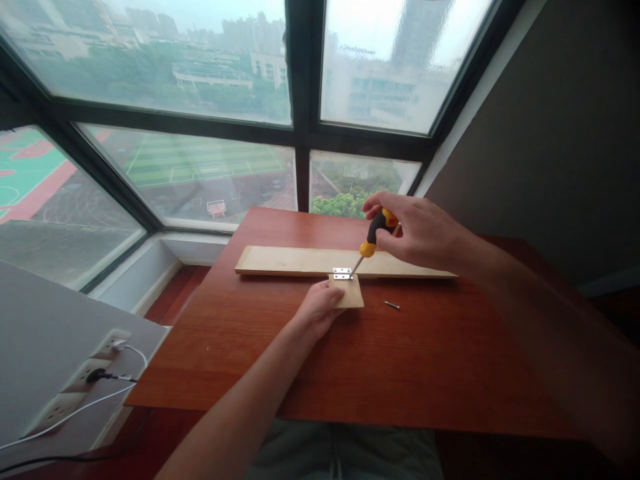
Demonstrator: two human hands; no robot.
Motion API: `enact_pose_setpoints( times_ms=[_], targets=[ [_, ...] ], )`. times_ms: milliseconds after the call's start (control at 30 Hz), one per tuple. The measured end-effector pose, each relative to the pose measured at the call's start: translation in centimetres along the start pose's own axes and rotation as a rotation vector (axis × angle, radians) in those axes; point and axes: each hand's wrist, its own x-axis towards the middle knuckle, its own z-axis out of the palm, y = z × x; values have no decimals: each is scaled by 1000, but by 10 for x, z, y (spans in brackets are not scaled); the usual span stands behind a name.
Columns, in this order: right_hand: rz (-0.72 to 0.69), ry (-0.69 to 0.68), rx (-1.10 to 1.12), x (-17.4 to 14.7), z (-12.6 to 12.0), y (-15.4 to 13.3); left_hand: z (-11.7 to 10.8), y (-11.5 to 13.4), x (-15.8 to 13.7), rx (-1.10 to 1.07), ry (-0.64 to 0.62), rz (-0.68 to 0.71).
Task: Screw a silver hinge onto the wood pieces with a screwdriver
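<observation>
My right hand (pixel 407 223) is wrapped round the yellow and black handle of a screwdriver (pixel 376 232). The screwdriver slants down to the left, its tip at the right end of a silver hinge (pixel 343 273). That hinge lies between a small square wooden piece (pixel 353 293) and a long pale wooden board (pixel 290 259). With thumb on top and fingers beneath, my left hand (pixel 323 307) grips the small wooden piece from its left side. Whether a screw sits under the tip is too small to tell. A loose screw (pixel 392 305) lies on the table, right of the small piece.
The reddish-brown table (pixel 400 373) stands against large windows with dark frames (pixel 303 133). Wall sockets with plugged-in cables (pixel 95 377) are at the lower left, beside the table's left edge. A grey wall (pixel 540 133) rises on the right.
</observation>
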Motion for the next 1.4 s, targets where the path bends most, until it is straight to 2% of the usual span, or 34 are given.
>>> enact_pose_setpoints(
  times_ms=[267, 467, 667, 900, 1100, 1400],
  targets=[
    [67, 46, -46, 4, 4, 1, 1, 1, -1, -10, 6, -8],
    [40, 25, 4, 2, 2, -1, 1, 1, -1, -21, 13, -10],
    [84, 49, -80, 3, 3, -4, 2, 3, -2, -18, 8, -9],
    [52, 71, -63, 1, 4, -3, 2, 3, -3, -17, 18, -14],
    [81, 85, -136, 1, 5, -4, 1, 3, -1, -13, 4, -11],
    [-5, 54, -110, -1, 5, -5, 2, 3, -4, -19, 7, -19]
  ],
)
